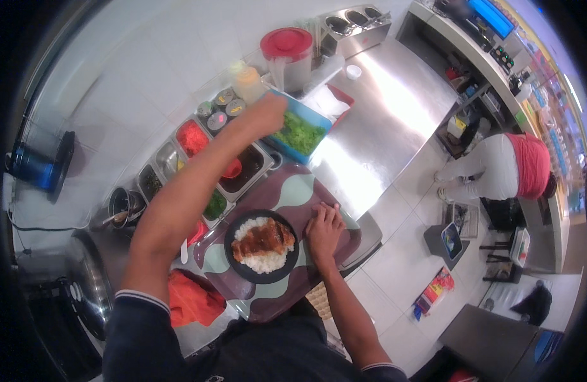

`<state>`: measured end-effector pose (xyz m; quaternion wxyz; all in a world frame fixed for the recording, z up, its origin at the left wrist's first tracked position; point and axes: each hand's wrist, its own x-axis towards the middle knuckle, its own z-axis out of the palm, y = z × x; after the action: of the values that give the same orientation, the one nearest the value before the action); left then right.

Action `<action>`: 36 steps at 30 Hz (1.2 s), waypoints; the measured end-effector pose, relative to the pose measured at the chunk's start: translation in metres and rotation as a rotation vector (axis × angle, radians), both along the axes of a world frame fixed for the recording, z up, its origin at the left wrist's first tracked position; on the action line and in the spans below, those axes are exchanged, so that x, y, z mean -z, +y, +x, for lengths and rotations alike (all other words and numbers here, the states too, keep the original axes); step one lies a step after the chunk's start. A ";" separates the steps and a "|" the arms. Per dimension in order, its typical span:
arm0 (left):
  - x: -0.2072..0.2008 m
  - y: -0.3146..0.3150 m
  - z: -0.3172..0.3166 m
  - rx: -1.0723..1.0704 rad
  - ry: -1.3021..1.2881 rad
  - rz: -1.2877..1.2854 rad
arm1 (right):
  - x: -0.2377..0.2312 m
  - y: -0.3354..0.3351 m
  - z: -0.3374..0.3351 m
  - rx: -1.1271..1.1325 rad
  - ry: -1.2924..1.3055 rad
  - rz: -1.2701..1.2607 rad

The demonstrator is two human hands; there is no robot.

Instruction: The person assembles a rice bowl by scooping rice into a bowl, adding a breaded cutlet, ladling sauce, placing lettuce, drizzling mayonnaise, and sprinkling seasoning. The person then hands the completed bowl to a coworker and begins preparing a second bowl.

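Note:
My left hand point(268, 114) is over the near-left end of a blue container point(314, 118) of chopped green lettuce point(300, 134). Its fingers curl downward, closed, and whatever they may hold is hidden. My right hand point(325, 233) lies on the right side of a maroon and pale-green patterned tray point(293, 191), fingers apart and holding nothing. On the tray sits a round black plate point(293, 259) with white rice point(266, 263) and sliced meat in brown sauce point(263, 240).
Left of the tray, metal pans hold red shreds point(192, 138), dark sauce point(247, 163) and chopped greens point(215, 205). Behind stand sauce bottles point(247, 83) and a red-lidded jug point(287, 54). An orange cloth point(193, 298) lies near me. Another person point(507, 167) bends over at right.

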<state>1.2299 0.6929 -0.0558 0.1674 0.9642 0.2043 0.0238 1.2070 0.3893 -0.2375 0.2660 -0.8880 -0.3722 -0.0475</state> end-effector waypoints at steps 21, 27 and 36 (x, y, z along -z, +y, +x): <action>-0.009 0.021 -0.036 -0.120 0.052 0.180 | -0.002 0.001 -0.001 0.000 -0.034 -0.008; -0.034 0.027 -0.052 -0.110 -0.049 0.216 | 0.001 0.001 -0.001 0.006 -0.033 -0.030; -0.075 0.010 -0.061 -0.107 -0.293 0.216 | -0.004 0.001 -0.002 0.001 -0.006 -0.017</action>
<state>1.1686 0.7030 0.0194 0.0896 0.9505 0.2250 0.1948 1.2053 0.3906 -0.2333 0.2575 -0.8901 -0.3730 -0.0471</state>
